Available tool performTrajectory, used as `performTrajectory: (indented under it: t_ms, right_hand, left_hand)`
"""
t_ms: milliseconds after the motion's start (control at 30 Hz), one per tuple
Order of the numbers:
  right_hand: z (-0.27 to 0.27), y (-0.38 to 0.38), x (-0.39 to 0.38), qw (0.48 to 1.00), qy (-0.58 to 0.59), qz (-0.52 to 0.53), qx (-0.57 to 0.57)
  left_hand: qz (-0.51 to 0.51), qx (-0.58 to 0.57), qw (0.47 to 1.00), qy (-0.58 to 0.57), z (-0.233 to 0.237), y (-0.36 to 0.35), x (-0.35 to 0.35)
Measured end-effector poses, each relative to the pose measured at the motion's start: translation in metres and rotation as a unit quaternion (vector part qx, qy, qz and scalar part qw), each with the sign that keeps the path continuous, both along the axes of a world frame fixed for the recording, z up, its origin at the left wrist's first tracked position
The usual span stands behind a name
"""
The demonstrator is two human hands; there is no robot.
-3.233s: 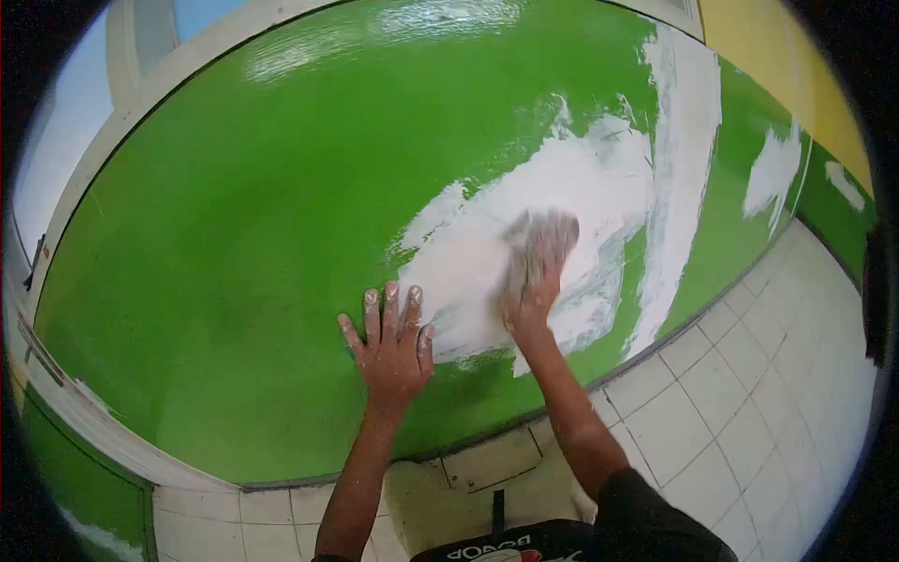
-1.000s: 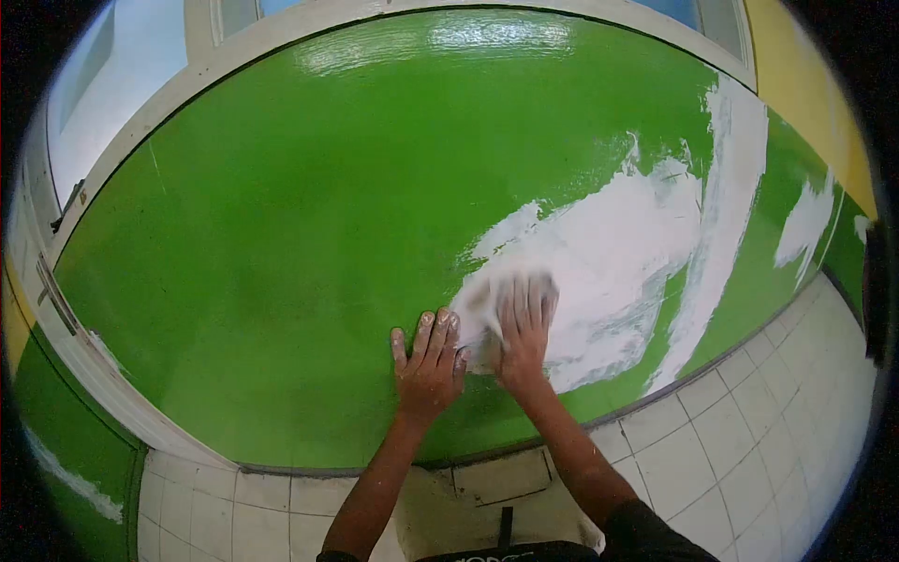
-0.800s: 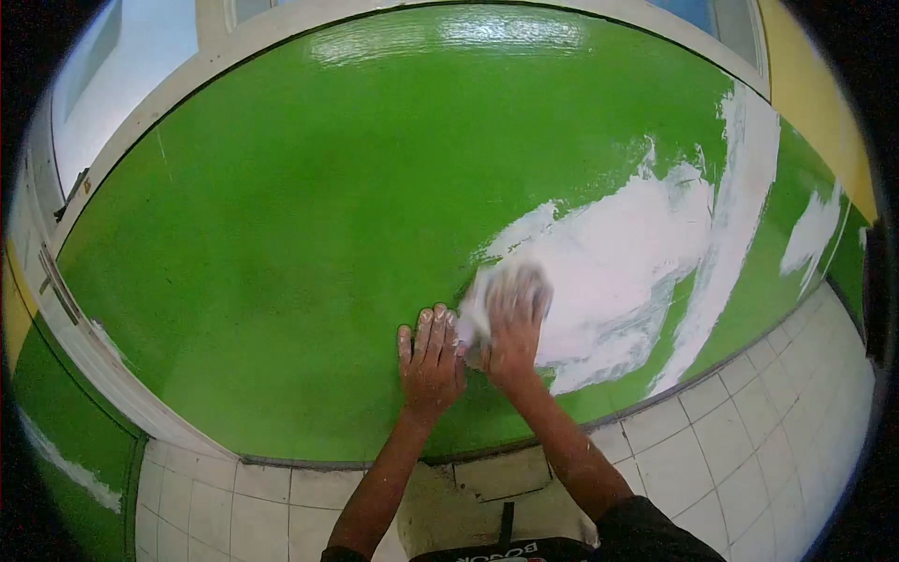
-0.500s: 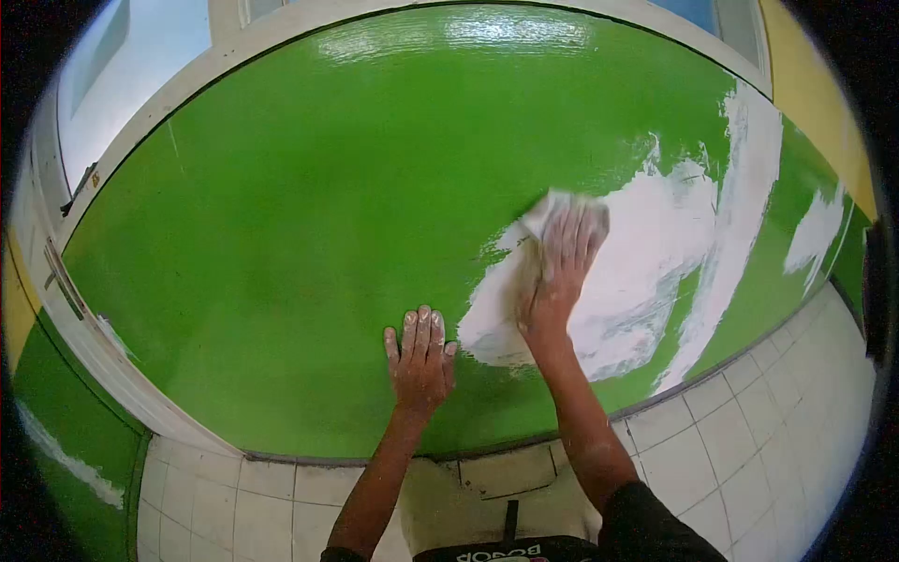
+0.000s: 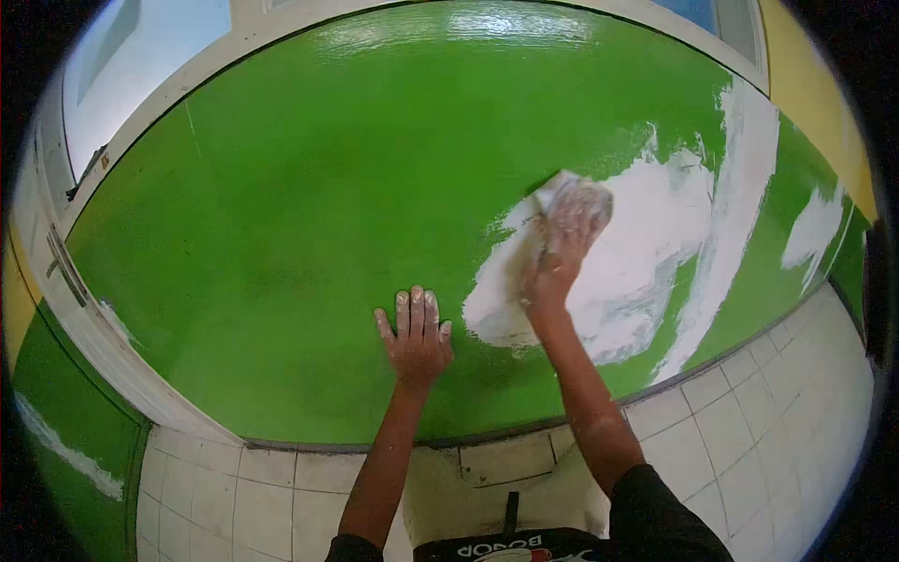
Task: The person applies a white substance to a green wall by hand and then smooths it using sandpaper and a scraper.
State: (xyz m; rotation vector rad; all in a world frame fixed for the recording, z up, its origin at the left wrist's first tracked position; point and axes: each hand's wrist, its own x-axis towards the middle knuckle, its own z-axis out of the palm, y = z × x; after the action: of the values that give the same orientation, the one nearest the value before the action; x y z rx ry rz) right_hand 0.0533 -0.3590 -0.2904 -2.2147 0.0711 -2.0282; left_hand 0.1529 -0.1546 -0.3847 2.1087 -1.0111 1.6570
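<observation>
A green wall (image 5: 309,206) fills the middle of the view, with a broad white patch (image 5: 646,215) on its right half. My right hand (image 5: 567,234) presses a pale sheet (image 5: 560,187) against the upper left part of that patch; the hand is slightly blurred, and the sheet's far corner shows beyond the fingers. Left of the patch, my left hand (image 5: 418,337) lies flat on the green surface, fingers spread, holding nothing. White dust coats the fingers of both hands.
A white frame (image 5: 150,117) borders the wall above and at the left. White floor tiles (image 5: 740,431) run along its foot. More white streaks (image 5: 735,215) mark the wall at the right, beside a yellow section (image 5: 815,84). Another streak (image 5: 66,450) shows at the lower left.
The view has shifted slightly. My left hand's fingers are spread wider on the wall. My right hand and the sheet are slightly higher in view, still over the patch.
</observation>
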Motion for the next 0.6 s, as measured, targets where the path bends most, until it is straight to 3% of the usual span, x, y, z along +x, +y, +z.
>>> performTrajectory:
  t_ms: [67,100,133,200,267,300,333,400,500,533,567,600]
  right_hand:
    - [-0.021,0.034,0.013,0.999,0.032,0.028,0.019]
    - [-0.06,0.044,0.011,0.996,0.062,0.042,-0.057]
    - [-0.098,0.045,-0.003,0.964,0.237,-0.007,-0.118]
    - [-0.138,0.022,-0.023,0.95,0.266,0.045,-0.159]
    - [-0.133,0.005,-0.034,0.905,0.305,-0.039,-0.294]
    - [-0.127,-0.001,-0.027,0.947,0.251,-0.027,-0.201]
    - [-0.082,0.013,-0.027,0.97,0.226,-0.037,-0.077]
    - [-0.018,0.018,-0.006,0.994,0.067,-0.056,-0.07]
    - [-0.029,0.046,0.011,0.999,0.038,0.019,-0.034]
    - [-0.052,0.055,0.006,0.966,0.222,-0.098,-0.092]
    - [-0.092,0.066,-0.004,0.882,0.396,-0.21,-0.142]
    - [-0.15,0.054,-0.012,0.917,0.353,-0.097,-0.156]
  left_hand:
    - [-0.01,-0.011,1.0,-0.021,-0.005,-0.001,0.002]
    - [-0.007,-0.01,1.0,-0.015,-0.007,0.001,0.001]
    - [-0.042,-0.03,0.999,0.006,-0.007,0.001,0.0]
    - [-0.078,-0.046,0.996,0.027,-0.007,0.003,-0.002]
    - [-0.084,-0.051,0.995,0.013,-0.003,0.002,-0.003]
    - [-0.084,-0.054,0.995,0.009,-0.001,0.001,-0.003]
    - [-0.084,-0.052,0.995,0.012,-0.004,0.002,-0.004]
    - [-0.078,-0.051,0.996,0.015,-0.004,0.001,-0.003]
    - [-0.085,-0.049,0.995,0.022,-0.004,0.004,0.001]
    - [-0.088,-0.055,0.995,0.012,-0.003,0.003,0.001]
    - [-0.095,-0.056,0.994,0.004,-0.005,0.004,0.0]
    - [-0.098,-0.052,0.994,0.005,-0.005,0.005,0.0]
